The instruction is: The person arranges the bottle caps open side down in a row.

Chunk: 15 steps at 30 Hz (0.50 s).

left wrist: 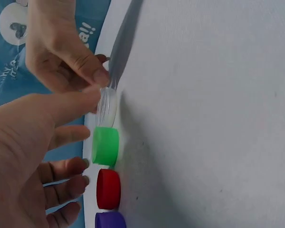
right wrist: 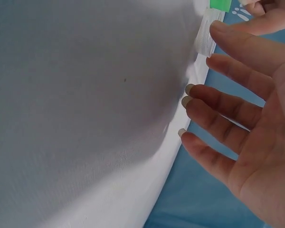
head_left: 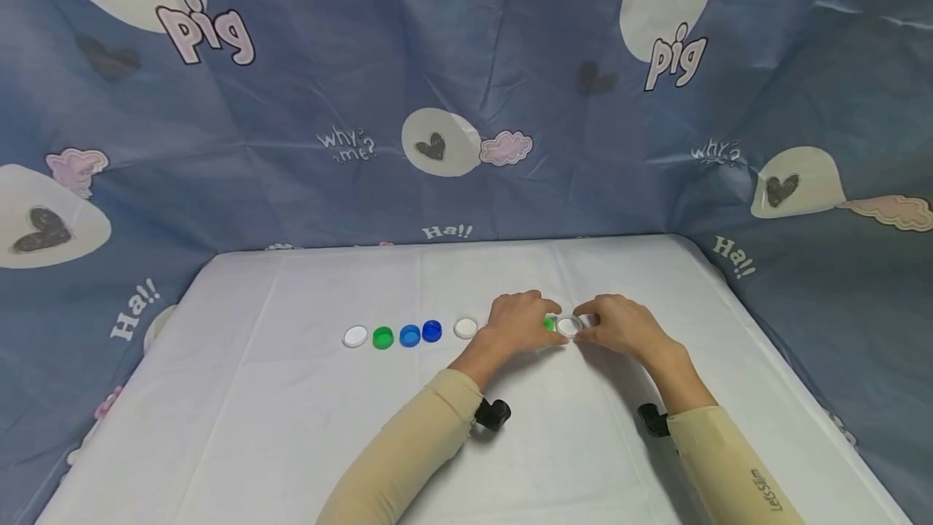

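Beside a green cap (left wrist: pixel 106 146), my left hand (head_left: pixel 519 321) and right hand (head_left: pixel 623 325) pinch a clear cap (head_left: pixel 568 327). Paired grips likely steady it.

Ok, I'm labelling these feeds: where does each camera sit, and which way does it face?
Head: worn on the head, looking forward and down at the table; both sleeved forearms, left hand and right hand show.
Left wrist: worn there, facing the clear cap, green cap, red cap and purple cap; both hands show.
Right wrist: worn there, facing its own hand, the clear cap and green cap; part of the left hand shows.
Shared: clear cap and green cap, in both wrist views.
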Motion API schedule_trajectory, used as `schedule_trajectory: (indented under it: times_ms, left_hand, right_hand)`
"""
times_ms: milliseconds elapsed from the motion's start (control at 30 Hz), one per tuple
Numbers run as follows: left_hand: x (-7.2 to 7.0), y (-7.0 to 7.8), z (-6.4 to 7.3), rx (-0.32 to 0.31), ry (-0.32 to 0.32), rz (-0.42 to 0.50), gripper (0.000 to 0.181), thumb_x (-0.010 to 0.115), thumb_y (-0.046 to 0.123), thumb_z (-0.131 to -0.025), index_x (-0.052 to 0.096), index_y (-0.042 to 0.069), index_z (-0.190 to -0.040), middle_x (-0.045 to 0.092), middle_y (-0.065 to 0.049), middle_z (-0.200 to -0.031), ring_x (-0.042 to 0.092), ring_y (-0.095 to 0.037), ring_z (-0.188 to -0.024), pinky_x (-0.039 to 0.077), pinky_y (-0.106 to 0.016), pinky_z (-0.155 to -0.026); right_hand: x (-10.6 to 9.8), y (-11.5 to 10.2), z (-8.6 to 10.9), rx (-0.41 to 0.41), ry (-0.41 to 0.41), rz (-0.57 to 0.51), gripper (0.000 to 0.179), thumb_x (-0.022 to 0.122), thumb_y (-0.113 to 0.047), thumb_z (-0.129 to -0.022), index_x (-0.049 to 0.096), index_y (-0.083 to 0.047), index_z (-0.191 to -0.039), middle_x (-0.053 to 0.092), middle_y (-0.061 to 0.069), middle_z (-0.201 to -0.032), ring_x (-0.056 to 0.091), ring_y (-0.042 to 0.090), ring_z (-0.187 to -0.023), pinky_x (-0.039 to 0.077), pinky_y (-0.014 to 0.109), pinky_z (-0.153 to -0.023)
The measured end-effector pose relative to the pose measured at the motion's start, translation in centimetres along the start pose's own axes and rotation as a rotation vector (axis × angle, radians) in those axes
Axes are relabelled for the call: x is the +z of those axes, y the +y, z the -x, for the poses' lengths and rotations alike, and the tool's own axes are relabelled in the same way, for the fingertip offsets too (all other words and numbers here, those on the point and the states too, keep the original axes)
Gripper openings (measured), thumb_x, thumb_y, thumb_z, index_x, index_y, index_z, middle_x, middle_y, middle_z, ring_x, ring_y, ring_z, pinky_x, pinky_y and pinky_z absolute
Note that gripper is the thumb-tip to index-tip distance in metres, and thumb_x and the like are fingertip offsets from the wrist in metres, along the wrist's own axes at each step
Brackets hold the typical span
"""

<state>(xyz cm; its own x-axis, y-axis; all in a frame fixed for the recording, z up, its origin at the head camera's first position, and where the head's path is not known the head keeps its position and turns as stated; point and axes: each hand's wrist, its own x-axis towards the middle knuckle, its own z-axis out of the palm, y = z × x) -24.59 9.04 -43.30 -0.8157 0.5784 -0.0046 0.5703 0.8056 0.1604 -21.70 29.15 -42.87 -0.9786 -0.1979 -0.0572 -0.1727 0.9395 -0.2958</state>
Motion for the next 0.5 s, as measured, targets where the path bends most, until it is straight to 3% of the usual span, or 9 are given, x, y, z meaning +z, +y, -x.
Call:
schedule_trajectory:
  times_ms: [233, 500]
  left_hand:
    - [0.4, 0.6, -0.4, -0.011, 0.026, -0.031, 0.053, 0.068, 0.06, -0.085, 0.064, 0.035, -0.131, 0.066, 0.008, -0.125, 0.064, -0.012, -0.112, 0.05, -0.038, -0.091]
    - [0.3, 1.1, -0.9, -0.004, 0.036, -0.07, 0.04, 0.072, 0.055, -0.084, 0.073, 0.031, -0.117, 0.071, 0.008, -0.107, 0.067, -0.014, -0.094, 0.048, -0.036, -0.08]
  right_hand:
    - [0.3, 0.2, -0.3, 0.006, -0.014, -0.002, 0.043, 0.079, -0.032, -0.081, 0.073, -0.018, -0.121, 0.059, -0.003, -0.08, 0.051, 0.014, -0.075, 0.04, 0.03, -0.063]
    - [0.5, 0.1, -0.4, 0.008, -0.028, -0.036, 0.047, 0.081, -0.033, -0.08, 0.071, -0.017, -0.124, 0.057, -0.002, -0.081, 0.049, 0.013, -0.069, 0.038, 0.029, -0.059]
